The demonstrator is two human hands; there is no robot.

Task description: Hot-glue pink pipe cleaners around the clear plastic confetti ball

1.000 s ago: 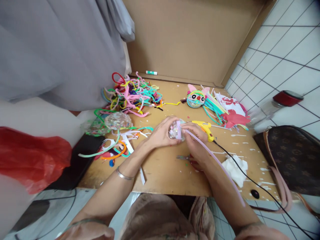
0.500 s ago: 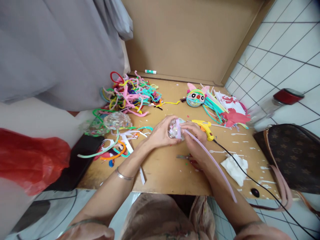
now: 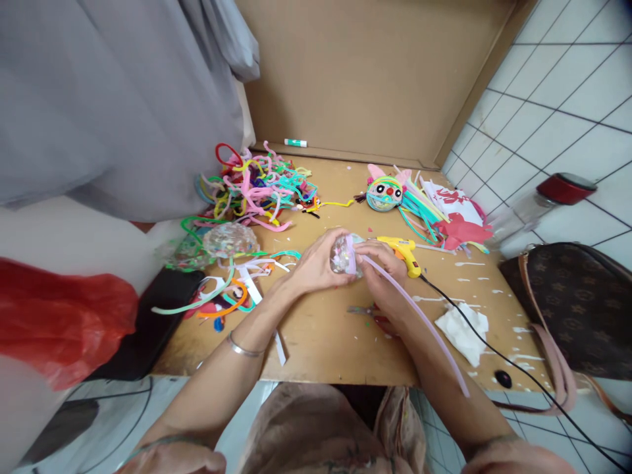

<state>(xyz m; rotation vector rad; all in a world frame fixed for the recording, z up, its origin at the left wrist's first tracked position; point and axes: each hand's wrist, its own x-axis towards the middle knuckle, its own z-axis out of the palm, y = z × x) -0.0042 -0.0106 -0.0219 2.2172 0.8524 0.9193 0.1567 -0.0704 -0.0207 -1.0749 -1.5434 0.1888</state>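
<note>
My left hand (image 3: 323, 262) wraps round a clear, rounded plastic piece (image 3: 340, 258) with colourful specks in it. A lilac pipe cleaner (image 3: 419, 313) crosses the piece, and its long free end trails down over my right forearm. With the fingers of my right hand (image 3: 382, 262) I pinch that pipe cleaner against the side of the plastic piece; the fingertips are partly hidden. Just beyond my right hand lies a yellow hot glue gun (image 3: 407, 253). Scissors (image 3: 365, 311) rest on the table, their handles partly under my right wrist.
A heap of coloured pipe cleaners (image 3: 257, 187) lies at the back left, with another clear rounded piece (image 3: 231, 240) in front. A pipe-cleaner animal figure (image 3: 386, 192), white tissue (image 3: 464, 332), brown handbag (image 3: 577, 309) and red-lidded bottle (image 3: 565, 189) are to the right. The glue gun's black cord (image 3: 484, 339) runs off right.
The view has shifted very slightly. Both hands keep the same hold on the plastic piece and the lilac pipe cleaner.
</note>
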